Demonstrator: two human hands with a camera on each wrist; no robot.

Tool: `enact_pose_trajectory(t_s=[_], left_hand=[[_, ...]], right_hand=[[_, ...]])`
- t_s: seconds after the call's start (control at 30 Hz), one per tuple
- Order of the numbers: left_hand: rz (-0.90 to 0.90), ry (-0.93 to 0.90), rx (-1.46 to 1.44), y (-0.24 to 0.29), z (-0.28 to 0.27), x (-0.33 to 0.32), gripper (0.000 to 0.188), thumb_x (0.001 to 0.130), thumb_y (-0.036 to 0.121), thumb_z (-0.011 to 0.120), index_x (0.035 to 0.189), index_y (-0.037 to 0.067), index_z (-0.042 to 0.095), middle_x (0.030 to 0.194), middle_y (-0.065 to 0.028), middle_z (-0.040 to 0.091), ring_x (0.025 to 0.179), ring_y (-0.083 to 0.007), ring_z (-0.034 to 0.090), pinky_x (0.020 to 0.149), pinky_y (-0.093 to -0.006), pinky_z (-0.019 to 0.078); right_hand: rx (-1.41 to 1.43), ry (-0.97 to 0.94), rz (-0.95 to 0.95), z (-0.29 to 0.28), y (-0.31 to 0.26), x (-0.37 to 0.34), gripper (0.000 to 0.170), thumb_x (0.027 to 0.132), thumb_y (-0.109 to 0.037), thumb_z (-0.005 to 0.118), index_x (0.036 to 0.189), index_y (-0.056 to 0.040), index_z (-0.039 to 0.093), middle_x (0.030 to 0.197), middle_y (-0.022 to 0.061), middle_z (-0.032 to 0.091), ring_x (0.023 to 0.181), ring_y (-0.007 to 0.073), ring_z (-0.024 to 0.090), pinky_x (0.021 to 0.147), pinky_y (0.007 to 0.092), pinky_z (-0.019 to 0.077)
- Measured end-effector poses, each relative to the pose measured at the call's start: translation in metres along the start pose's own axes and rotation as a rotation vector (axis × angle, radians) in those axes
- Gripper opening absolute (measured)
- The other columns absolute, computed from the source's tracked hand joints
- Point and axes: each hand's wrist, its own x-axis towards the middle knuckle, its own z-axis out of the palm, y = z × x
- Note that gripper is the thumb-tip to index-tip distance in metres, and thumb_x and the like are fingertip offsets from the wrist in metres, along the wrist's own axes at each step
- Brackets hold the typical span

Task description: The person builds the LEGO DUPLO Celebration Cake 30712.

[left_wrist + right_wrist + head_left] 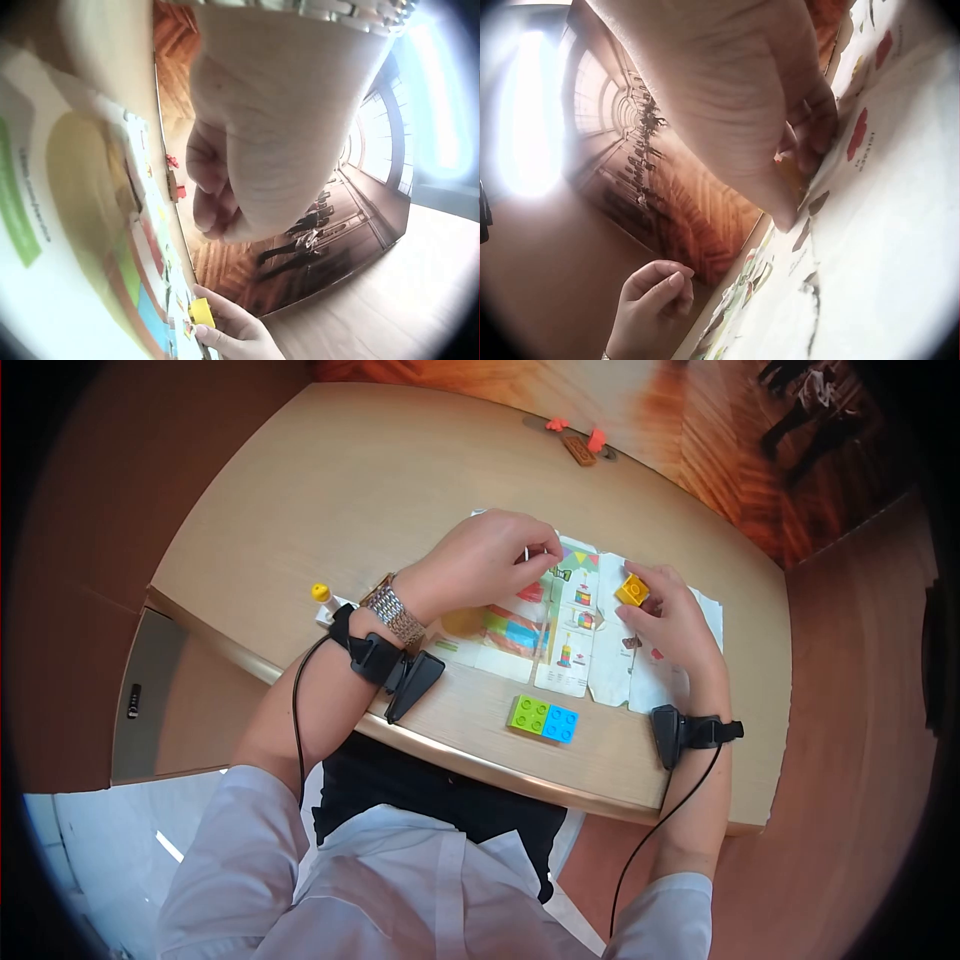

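A pale table stands over whitish flooring, beside an orange-brown printed wall

Hands over printed sheet, yellow brick in the right, green brick beside blue brick.

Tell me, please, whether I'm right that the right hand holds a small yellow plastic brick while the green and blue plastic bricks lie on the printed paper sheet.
Not quite: the head view shows the green brick and blue brick lying off the printed sheet, on the pale wood-toned tabletop. The right hand does hold the yellow brick.
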Motion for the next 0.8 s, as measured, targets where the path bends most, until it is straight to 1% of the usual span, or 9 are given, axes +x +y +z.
enact_pose_trajectory(t_s=[0.13, 0.23, 0.3, 0.33, 0.4, 0.53, 0.6, 0.73, 0.8], left_hand=[[-0.081, 0.048, -0.204, 0.021, -0.014, -0.005, 0.018, 0.102, 0.016, 0.073, 0.108, 0.001, 0.080, 0.094, -0.0092, 0.079, 0.077, -0.0168, 0.069, 0.073, -0.0311, 0.0567], [-0.062, 0.040, -0.123, 0.060, -0.039, -0.027, 0.017, 0.102, 0.016, 0.074, 0.109, 0.001, 0.081, 0.093, -0.0073, 0.079, 0.075, -0.0142, 0.065, 0.072, -0.0300, 0.0557], [-0.067, -0.011, -0.146, 0.084, -0.051, -0.058, 0.014, 0.101, 0.014, 0.075, 0.106, 0.002, 0.081, 0.093, -0.0082, 0.080, 0.077, -0.0145, 0.069, 0.071, -0.0303, 0.0553], [0.035, 0.014, -0.143, 0.077, -0.044, -0.077, 0.012, 0.100, 0.014, 0.076, 0.103, 0.004, 0.082, 0.094, -0.0089, 0.081, 0.079, -0.0158, 0.072, 0.071, -0.0306, 0.0551], [-0.155, -0.123, -0.220, 0.087, -0.043, -0.110, 0.011, 0.100, 0.012, 0.077, 0.102, 0.003, 0.083, 0.094, -0.0097, 0.081, 0.078, -0.0178, 0.074, 0.072, -0.0303, 0.0559], [-0.264, -0.094, -0.245, 0.074, -0.016, -0.156, 0.010, 0.099, 0.012, 0.079, 0.102, 0.003, 0.082, 0.091, -0.0086, 0.080, 0.078, -0.0162, 0.074, 0.071, -0.0294, 0.0552], [-0.423, -0.125, -0.388, 0.073, -0.013, -0.164, 0.010, 0.097, 0.013, 0.083, 0.097, 0.003, 0.082, 0.087, -0.0063, 0.077, 0.076, -0.0158, 0.072, 0.070, -0.0289, 0.0552], [-0.322, -0.140, -0.319, 0.078, -0.010, -0.152, 0.019, 0.093, 0.016, 0.088, 0.105, 0.004, 0.080, 0.091, -0.0046, 0.075, 0.080, -0.0163, 0.071, 0.073, -0.0285, 0.0564], [-0.245, -0.063, -0.268, 0.082, -0.001, -0.140, 0.035, 0.089, 0.022, 0.092, 0.116, 0.006, 0.076, 0.100, -0.0048, 0.073, 0.086, -0.0168, 0.070, 0.078, -0.0295, 0.0577]], right_hand=[[0.003, 0.006, -0.058, 0.000, 0.011, 0.004, 0.058, 0.092, -0.010, 0.082, 0.148, -0.0045, 0.067, 0.116, 0.0076, 0.062, 0.088, 0.0155, 0.062, 0.077, 0.0312, 0.0574], [-0.010, 0.002, -0.044, 0.001, 0.006, 0.000, 0.058, 0.093, -0.011, 0.082, 0.148, -0.0052, 0.067, 0.114, 0.0069, 0.061, 0.087, 0.0151, 0.062, 0.070, 0.0308, 0.0576], [0.019, -0.004, 0.003, 0.000, 0.001, -0.002, 0.057, 0.094, -0.011, 0.080, 0.149, -0.0059, 0.067, 0.114, 0.0063, 0.061, 0.086, 0.0145, 0.062, 0.061, 0.0302, 0.0566], [0.025, -0.002, 0.000, 0.000, 0.001, -0.001, 0.057, 0.094, -0.011, 0.080, 0.149, -0.0059, 0.067, 0.114, 0.0063, 0.061, 0.086, 0.0145, 0.062, 0.061, 0.0302, 0.0566], [0.005, -0.002, -0.028, 0.000, 0.003, -0.001, 0.055, 0.095, -0.011, 0.079, 0.148, -0.0057, 0.067, 0.115, 0.0055, 0.061, 0.085, 0.0142, 0.062, 0.056, 0.0299, 0.0554], [0.002, 0.000, -0.007, -0.001, 0.000, -0.002, 0.054, 0.095, -0.011, 0.079, 0.148, -0.0057, 0.067, 0.116, 0.0051, 0.061, 0.084, 0.0143, 0.062, 0.057, 0.0302, 0.0559], [0.013, 0.005, -0.012, 0.000, 0.000, -0.002, 0.054, 0.095, -0.012, 0.079, 0.147, -0.0059, 0.067, 0.116, 0.0051, 0.060, 0.084, 0.0145, 0.062, 0.056, 0.0307, 0.0563], [0.010, 0.007, -0.003, -0.001, -0.006, -0.004, 0.054, 0.094, -0.012, 0.080, 0.147, -0.0058, 0.068, 0.117, 0.0058, 0.061, 0.085, 0.0149, 0.062, 0.057, 0.0309, 0.0564], [0.035, 0.017, 0.006, 0.000, -0.003, -0.003, 0.055, 0.094, -0.013, 0.081, 0.147, -0.0059, 0.067, 0.117, 0.0065, 0.061, 0.086, 0.0151, 0.062, 0.057, 0.0304, 0.0568]])
